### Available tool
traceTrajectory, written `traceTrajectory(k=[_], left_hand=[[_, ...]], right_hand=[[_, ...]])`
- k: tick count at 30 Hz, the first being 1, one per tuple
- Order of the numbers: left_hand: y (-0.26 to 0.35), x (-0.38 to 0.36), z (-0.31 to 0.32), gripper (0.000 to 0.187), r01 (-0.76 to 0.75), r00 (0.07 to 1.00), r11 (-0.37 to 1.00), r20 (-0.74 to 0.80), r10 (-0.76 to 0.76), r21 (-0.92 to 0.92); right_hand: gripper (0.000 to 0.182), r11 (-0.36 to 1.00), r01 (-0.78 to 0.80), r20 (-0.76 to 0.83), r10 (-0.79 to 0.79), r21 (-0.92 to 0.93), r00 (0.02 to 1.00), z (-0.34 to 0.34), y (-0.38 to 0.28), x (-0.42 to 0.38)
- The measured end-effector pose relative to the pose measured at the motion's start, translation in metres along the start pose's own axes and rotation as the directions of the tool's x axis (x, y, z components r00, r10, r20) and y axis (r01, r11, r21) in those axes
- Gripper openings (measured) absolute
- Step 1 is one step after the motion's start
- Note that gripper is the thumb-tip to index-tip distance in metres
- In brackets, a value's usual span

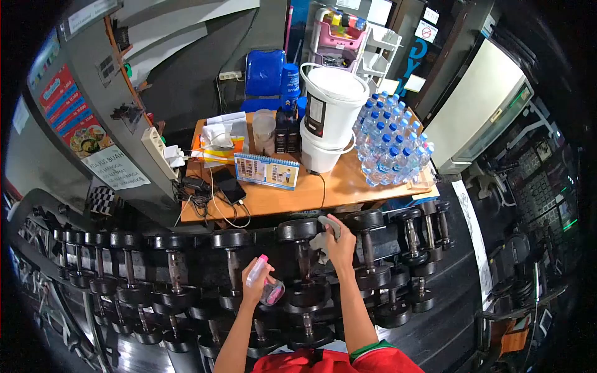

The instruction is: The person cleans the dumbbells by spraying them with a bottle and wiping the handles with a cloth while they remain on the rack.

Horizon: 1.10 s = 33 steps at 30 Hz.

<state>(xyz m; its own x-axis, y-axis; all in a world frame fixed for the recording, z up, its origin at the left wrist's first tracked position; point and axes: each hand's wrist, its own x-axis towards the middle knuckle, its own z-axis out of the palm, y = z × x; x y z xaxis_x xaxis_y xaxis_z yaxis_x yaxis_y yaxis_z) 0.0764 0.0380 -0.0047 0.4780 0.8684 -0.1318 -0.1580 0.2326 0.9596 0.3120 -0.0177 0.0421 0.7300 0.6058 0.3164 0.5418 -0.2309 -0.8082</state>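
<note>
My left hand is wrapped round a clear spray bottle with a pink nozzle, tilted above the dumbbells. My right hand grips a grey cloth at the right side of a black dumbbell. Part of the cloth sticks up between the fingers and part hangs beside the dumbbell's handle. Right of this hand lies another dumbbell with a worn metal handle. How firmly the cloth presses on the dumbbell cannot be made out.
Two rows of dumbbells fill the rack. Behind it, a wooden table bears white buckets, many water bottles, a desk calendar, a phone and cables. A white fridge stands at right.
</note>
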Motion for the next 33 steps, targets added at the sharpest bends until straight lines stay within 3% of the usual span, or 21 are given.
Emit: traceTrajectory(k=[3,5,9,13,17,19,20,23,25,26,27,32,33], left_hand=[[0.005,0.004,0.008,0.015,-0.041,0.997,0.992,0.072,0.032,0.119],[0.007,0.010,0.013,0.014,-0.065,0.993,0.987,0.107,0.050,0.145],[0.017,0.021,0.022,0.015,-0.082,0.995,0.979,0.076,0.069,0.185],[0.019,0.026,0.026,0.019,-0.094,0.995,0.989,0.044,0.089,0.117],[0.015,0.029,0.026,0.021,-0.057,0.998,0.994,0.015,0.056,0.088],[0.014,0.028,0.024,0.021,-0.059,0.998,0.996,0.009,0.059,0.069],[0.015,0.029,0.024,0.021,-0.050,0.999,0.997,0.002,0.050,0.055],[0.014,0.032,0.023,0.020,-0.031,0.999,0.999,-0.016,0.031,0.035],[0.012,0.034,0.019,0.020,-0.048,0.999,0.999,-0.002,0.048,0.002],[0.011,0.034,0.017,0.020,-0.048,0.999,0.999,-0.008,0.048,-0.004],[0.011,0.034,0.015,0.020,-0.046,0.999,0.999,-0.013,0.046,0.002],[0.003,0.041,0.005,0.019,-0.059,0.998,0.996,-0.010,0.059,-0.069],[0.004,0.041,0.006,0.019,-0.059,0.998,0.995,-0.013,0.058,-0.077]], right_hand=[[0.027,0.990,-0.131,0.059,0.128,0.048,0.990,0.011,0.013,-0.010],[0.029,0.938,-0.336,0.126,0.324,0.087,0.938,0.010,0.016,-0.011],[0.033,0.935,-0.350,0.154,0.354,-0.053,0.922,0.026,0.060,-0.017],[0.033,0.873,-0.485,0.255,0.460,0.042,0.850,0.023,0.068,-0.011],[0.032,0.869,-0.471,0.215,0.436,0.151,0.874,0.012,0.037,-0.018],[0.031,0.993,-0.115,0.088,0.114,-0.001,0.989,0.010,0.018,-0.024],[0.032,0.994,0.088,0.068,-0.092,0.059,0.993,0.006,0.007,-0.024],[0.033,0.996,-0.006,0.087,-0.002,0.084,0.996,0.007,0.002,-0.028],[0.030,0.995,0.046,0.030,-0.049,0.085,0.998,0.017,0.030,-0.029],[0.029,0.965,-0.208,0.088,0.196,0.158,0.977,0.016,0.033,-0.028],[0.030,0.867,-0.451,0.161,0.424,0.210,0.891,0.015,0.036,-0.027],[0.030,0.877,-0.359,0.149,0.328,0.318,0.933,0.019,0.049,-0.026],[0.030,0.957,-0.243,0.123,0.225,0.156,0.966,0.014,0.040,-0.026]])
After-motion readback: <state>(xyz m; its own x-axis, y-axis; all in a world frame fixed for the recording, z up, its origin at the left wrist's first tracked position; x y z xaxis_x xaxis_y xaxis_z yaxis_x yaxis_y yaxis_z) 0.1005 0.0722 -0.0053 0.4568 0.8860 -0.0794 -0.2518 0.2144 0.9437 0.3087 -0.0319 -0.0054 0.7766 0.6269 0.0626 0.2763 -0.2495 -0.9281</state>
